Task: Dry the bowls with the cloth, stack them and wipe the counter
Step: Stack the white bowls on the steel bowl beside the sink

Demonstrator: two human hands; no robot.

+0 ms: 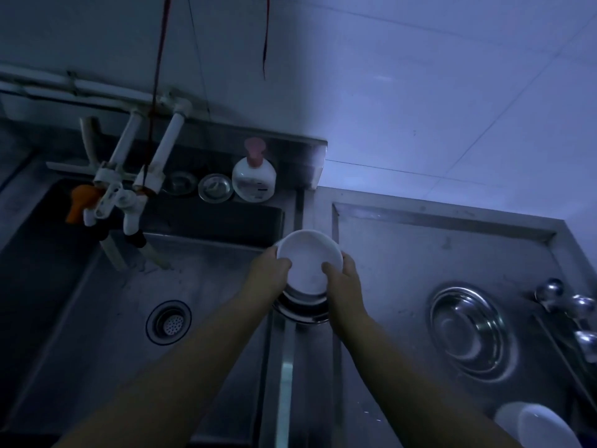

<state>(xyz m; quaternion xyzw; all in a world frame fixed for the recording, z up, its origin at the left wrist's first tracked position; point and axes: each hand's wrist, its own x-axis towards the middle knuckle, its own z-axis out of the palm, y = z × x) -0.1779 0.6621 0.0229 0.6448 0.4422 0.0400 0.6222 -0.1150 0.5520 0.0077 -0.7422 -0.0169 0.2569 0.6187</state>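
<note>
A white bowl [308, 258] is held tilted over the ridge between sink and counter. My left hand [269, 273] grips its left rim and my right hand [344, 279] grips its right rim, both thumbs inside. Just below it a steel bowl [302, 310] rests on the ridge, partly hidden by the white bowl and my hands. Another steel bowl [468, 331] sits upright on the steel counter [403, 253]. More white bowls [536, 425] stand at the bottom right corner. No cloth is visible.
The sink basin [97, 318] with its drain [168, 322] lies to the left, taps [119, 195] hanging over its back. A soap pump bottle [254, 179] and a strainer [215, 188] sit on the back ledge. Metal ladles [568, 305] lie at the counter's right edge.
</note>
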